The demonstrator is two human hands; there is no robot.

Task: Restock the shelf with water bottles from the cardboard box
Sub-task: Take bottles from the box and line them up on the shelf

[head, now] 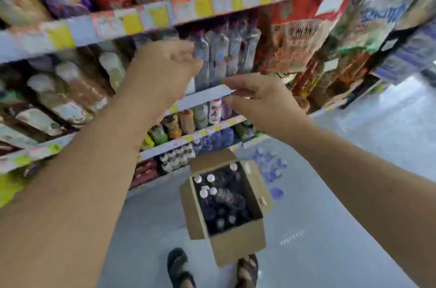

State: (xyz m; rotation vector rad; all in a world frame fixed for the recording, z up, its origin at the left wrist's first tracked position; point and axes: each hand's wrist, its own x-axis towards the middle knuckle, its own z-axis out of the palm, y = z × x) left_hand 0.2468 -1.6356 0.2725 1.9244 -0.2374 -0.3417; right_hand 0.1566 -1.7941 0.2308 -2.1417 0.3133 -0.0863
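Squaring up the shelved water bottles (221,56) first seems wise, left grip (165,68) curled beside them, its hold unclear in blur, right grip (254,96) loose and empty, before reaching into the cardboard box (236,247) on the floor.

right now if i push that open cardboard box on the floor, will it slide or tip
Probably heavy: the cardboard box holds many bottles. It would likely slide, not tip, on the glossy floor. Its open flaps look floppy, poor handholds.

hands (162,70) 2 | cardboard box (238,245) 1 | sandals (178,266) 2
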